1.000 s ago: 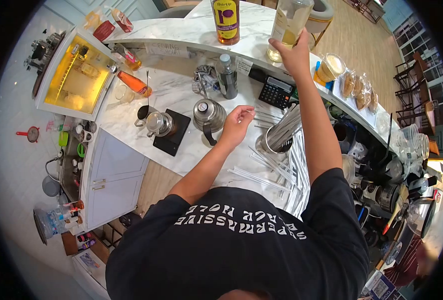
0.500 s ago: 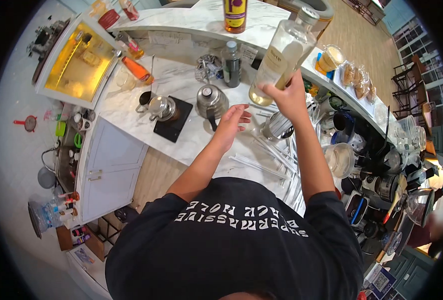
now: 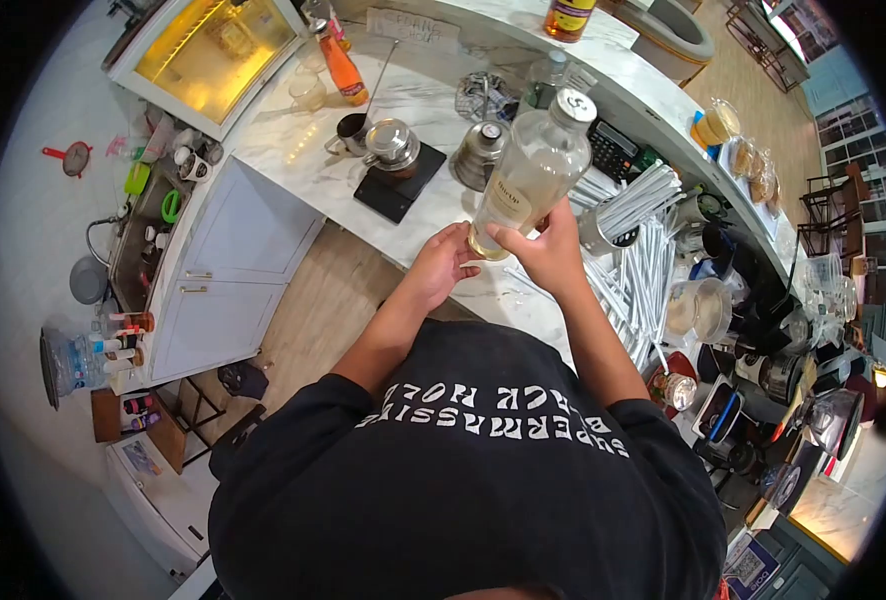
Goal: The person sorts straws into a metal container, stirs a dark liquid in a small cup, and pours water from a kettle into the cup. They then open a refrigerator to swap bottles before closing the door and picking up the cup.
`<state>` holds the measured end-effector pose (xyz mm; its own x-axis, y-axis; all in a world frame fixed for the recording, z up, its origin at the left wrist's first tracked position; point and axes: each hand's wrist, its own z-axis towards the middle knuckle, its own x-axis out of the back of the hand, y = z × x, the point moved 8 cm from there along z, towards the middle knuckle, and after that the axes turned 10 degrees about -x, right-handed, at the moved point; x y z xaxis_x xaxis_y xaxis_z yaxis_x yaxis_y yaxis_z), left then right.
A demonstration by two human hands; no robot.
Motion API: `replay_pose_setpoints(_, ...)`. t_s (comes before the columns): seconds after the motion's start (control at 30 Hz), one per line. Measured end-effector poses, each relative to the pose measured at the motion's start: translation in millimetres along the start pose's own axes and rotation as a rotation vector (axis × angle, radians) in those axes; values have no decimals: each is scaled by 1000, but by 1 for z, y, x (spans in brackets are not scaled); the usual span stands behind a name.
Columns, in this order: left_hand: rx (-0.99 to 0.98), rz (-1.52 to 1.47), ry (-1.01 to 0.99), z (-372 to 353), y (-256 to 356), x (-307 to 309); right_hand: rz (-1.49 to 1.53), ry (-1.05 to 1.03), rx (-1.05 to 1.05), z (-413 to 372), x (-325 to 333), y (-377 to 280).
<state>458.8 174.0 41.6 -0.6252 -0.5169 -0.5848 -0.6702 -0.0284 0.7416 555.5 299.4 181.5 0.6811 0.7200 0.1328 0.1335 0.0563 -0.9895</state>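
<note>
My right hand (image 3: 548, 252) grips a clear glass bottle (image 3: 535, 165) near its lower part, thumb across the front. The bottle has a pale label and a light cap, is tilted with its neck up to the right, and is held in front of my chest. My left hand (image 3: 443, 266) is right beside the bottle's base, fingers loosely curved and apart. Behind the bottle stands a metal kettle (image 3: 476, 160), partly hidden. A glass coffee pot (image 3: 393, 146) rests on a black scale (image 3: 390, 202), with a small metal pitcher (image 3: 350, 134) to its left.
Many white straws (image 3: 635, 295) lie at the right, others stand in a metal cup (image 3: 601, 235). An orange bottle (image 3: 343, 70) stands at the back left. A calculator (image 3: 613, 150) sits behind the held bottle. Bowls and utensils crowd the right counter.
My right hand has brought the bottle down and nearer my left hand, which now sits at its base. The camera view has shifted, so the counter items appear further right.
</note>
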Motion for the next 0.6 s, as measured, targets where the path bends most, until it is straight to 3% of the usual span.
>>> replay_pose_setpoints(0.23,28,31,38,-35,40,91,101,-38,-24,6,-91,-21)
replay_pose_setpoints(0.6,11,62,103,-84,153,280,157,-106,28,50,-307,-65)
